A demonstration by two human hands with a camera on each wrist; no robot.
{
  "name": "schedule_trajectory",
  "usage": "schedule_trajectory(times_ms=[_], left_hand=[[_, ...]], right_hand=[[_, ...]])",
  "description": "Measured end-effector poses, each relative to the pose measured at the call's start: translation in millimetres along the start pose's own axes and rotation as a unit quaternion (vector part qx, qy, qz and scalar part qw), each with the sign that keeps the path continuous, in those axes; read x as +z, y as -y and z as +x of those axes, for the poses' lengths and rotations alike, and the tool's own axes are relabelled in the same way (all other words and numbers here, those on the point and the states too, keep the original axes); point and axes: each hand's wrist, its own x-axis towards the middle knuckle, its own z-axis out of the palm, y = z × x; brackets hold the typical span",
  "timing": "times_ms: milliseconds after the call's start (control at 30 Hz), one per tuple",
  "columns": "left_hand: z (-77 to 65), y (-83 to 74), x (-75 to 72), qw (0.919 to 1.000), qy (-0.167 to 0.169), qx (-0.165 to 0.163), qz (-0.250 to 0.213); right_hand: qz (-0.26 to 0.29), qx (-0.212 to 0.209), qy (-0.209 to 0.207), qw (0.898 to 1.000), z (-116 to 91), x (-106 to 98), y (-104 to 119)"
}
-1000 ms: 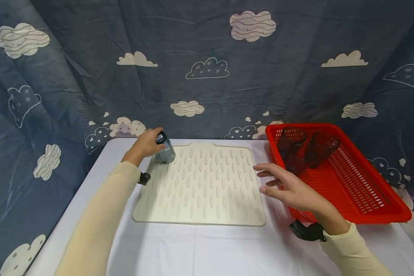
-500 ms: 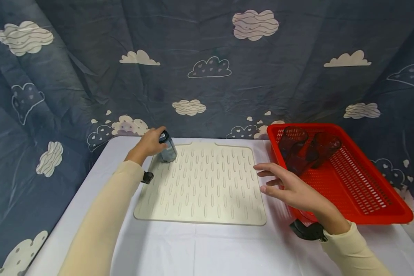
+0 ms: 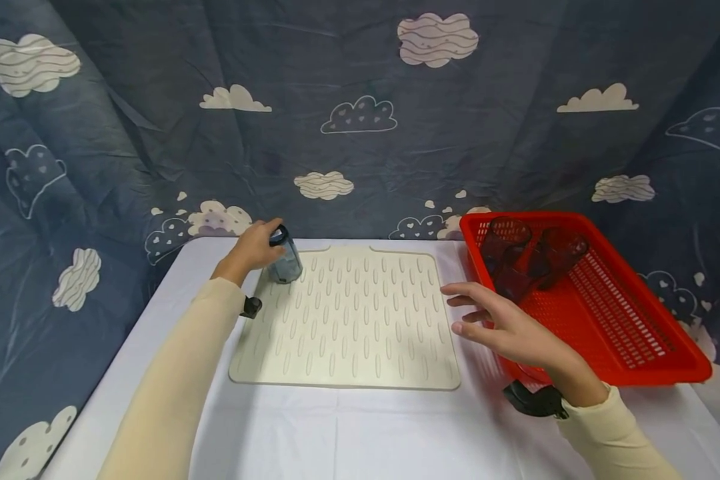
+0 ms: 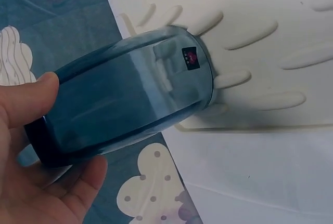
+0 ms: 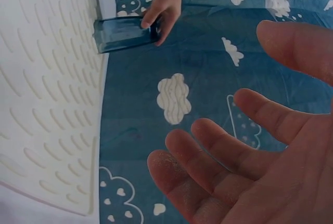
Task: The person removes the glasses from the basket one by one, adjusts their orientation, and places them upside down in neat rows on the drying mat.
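Note:
At the mat's far left corner my left hand (image 3: 257,248) grips a blue-tinted drinking glass (image 3: 287,261) by its upper end. In the left wrist view, thumb and fingers go round the darker end of the glass (image 4: 130,94). The end bearing a small dark label (image 4: 190,58) is down at the ribbed cream drying mat (image 3: 348,320). My right hand (image 3: 504,327) hovers by the mat's right edge, fingers spread and holding nothing. Its loose, parted fingers fill the lower right of the right wrist view.
A red plastic basket (image 3: 654,280) stands on the right of the white-clothed table (image 3: 336,427), close behind my right hand. Several dark-looking glasses (image 3: 513,257) lie in its far left part. A cloud-print curtain (image 3: 360,67) hangs behind the table and at both sides.
The whole head view shifts slightly. My left hand stays on the glass at the mat's far left corner, and my right hand holds its place.

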Motion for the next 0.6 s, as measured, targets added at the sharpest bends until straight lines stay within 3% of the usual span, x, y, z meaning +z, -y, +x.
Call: schedule_trajectory(times_ms=[333,600], left_hand=[[-1.0,-3.0,4.5,0.9996,0.007,-0.019,-0.020],[-3.5,-1.4,12.5,0.9997,-0.021,-0.010,-0.005]], right_hand=[[0.003,0.010,0.002,1.000,-1,1,0],[-0.001,0.006,0.001,1.000,-4,-1,1]])
